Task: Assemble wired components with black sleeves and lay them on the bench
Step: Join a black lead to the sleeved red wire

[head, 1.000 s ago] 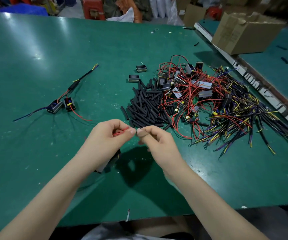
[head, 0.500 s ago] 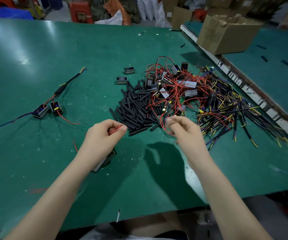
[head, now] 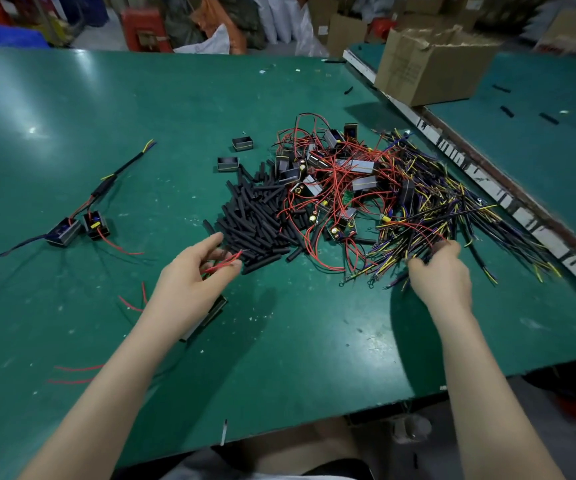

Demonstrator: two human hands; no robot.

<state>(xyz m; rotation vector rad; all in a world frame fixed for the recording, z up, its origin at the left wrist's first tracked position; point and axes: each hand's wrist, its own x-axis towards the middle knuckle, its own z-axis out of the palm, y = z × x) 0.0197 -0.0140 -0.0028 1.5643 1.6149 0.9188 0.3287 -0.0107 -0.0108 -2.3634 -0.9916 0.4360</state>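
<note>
lying on the green bench (head: 113,98), head view: a heap of black sleeves (head: 255,220) at centre, touching a tangle of red-wired components (head: 328,181), with a spread of yellow and purple wires (head: 452,216) to its right. left hand (head: 189,282), beside the sleeves, pinched red wires (head: 224,265), a component partly hidden under it. right hand (head: 440,275) rested fingers curled in the wire spread; grip could not be told. finished assemblies (head: 78,226) lay well apart, left. cardboard box (head: 431,64) stood far right.

Overhead glare, soft shadows, blurred edges
</note>
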